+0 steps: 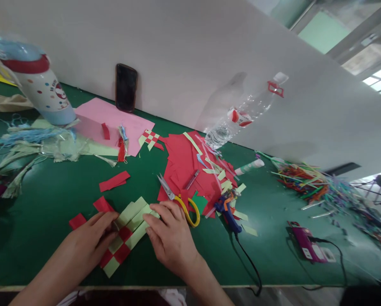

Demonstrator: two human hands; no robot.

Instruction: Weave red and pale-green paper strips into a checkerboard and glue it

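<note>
A woven mat of red and pale green paper strips (126, 238) lies on the green table (50, 221) near its front edge. My left hand (93, 236) rests on the mat's left side, fingers pressed flat over red strips. My right hand (168, 233) lies on the mat's right side, fingertips pressing the green strips down. Both hands have their fingers stretched out. Yellow-handled scissors (180, 202) lie just beyond my right hand.
Red paper scraps (186, 163) and green strips cover the middle. A glue gun (228, 212) with cord, a tilted plastic bottle (241, 117), a phone (126, 87) against the wall, pink paper (110, 121), a white flask (40, 91), coloured sticks (308, 180) and a purple device (305, 244) lie around.
</note>
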